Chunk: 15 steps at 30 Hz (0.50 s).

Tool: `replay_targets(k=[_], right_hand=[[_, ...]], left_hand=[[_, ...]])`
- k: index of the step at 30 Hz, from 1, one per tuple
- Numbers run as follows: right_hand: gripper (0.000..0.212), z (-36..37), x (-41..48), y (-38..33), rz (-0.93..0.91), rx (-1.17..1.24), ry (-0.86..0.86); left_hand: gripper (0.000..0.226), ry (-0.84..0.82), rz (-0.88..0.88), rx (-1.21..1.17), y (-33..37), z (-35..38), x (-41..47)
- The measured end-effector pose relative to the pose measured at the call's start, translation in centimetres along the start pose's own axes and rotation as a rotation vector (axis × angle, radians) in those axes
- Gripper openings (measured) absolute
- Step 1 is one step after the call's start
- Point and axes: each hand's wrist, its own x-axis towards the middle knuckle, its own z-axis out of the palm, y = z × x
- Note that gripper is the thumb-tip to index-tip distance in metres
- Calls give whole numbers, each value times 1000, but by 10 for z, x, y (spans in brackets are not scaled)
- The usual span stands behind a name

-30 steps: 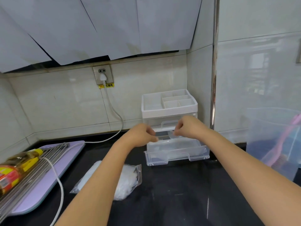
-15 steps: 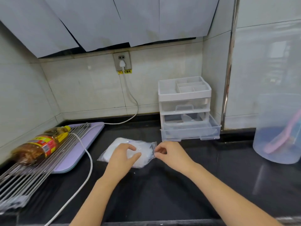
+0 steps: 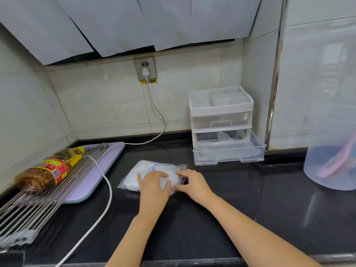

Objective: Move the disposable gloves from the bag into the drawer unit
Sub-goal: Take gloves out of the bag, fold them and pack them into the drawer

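Head cam: bag (image 3: 146, 170) of gloves (image 3: 134, 180) is lying on the black counter (image 3: 212, 218), btwn purple board (image 3: 100, 170) and drawer unit (image 3: 220, 110), near the unit but not touching it. L hand (image 3: 154, 185) is pressing flat on top of the bag, fingers straight. R hand (image 3: 192, 183) is gripping the bag's right end, thumb & fingers curling round the plastic. Lower drawer (image 3: 229, 158) is sitting pulled out w/ some clear film inside, prob. gloves already moved over. Upper drawer (image 3: 220, 122) is sitting closed. Progress: partway at best. The bag is looking well stuffed, so most gloves are waiting to go across.
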Motion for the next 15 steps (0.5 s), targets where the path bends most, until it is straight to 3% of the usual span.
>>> replay_targets(k=[4, 15], right_hand=[[20, 1, 6, -1, -64, 10, 125], [9, -14, 6, -2, -105, 23, 194]], left_hand=[[9, 13, 14, 9, -1, 7, 3], [8, 120, -30, 47, -9, 12, 19]])
